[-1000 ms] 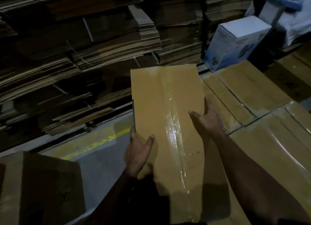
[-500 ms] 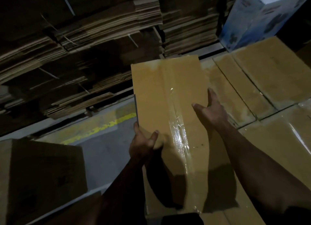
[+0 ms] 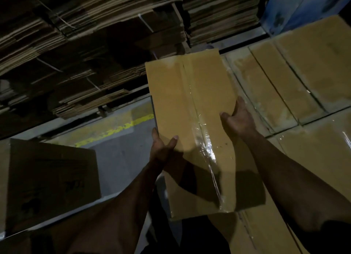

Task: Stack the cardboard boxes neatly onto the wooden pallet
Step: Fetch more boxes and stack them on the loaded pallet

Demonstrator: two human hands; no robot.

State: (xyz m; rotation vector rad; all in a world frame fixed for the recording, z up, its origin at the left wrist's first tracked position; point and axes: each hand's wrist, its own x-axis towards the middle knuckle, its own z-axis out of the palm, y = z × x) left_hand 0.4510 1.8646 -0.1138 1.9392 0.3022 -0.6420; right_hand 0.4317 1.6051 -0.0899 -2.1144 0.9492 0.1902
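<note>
Dim store, grey floor (image 3: 123, 158) with yellow line (image 3: 114, 131), flattened cardboard stacks (image 3: 85, 54) far left; taped box (image 3: 190, 120) held above stacked boxes (image 3: 303, 82), left hand (image 3: 163, 149) and right hand (image 3: 237, 118) gripping its side edges.

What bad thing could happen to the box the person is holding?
The taped box is held only at its long sides: the left hand grips the left edge, the right hand the right edge. The shiny tape looks slippery, so it might slide and drop. Its left part hangs over the floor past the stacked boxes, so set down there it could tip off. The right hand's fingers sit near a neighbouring box and might get pinched.
</note>
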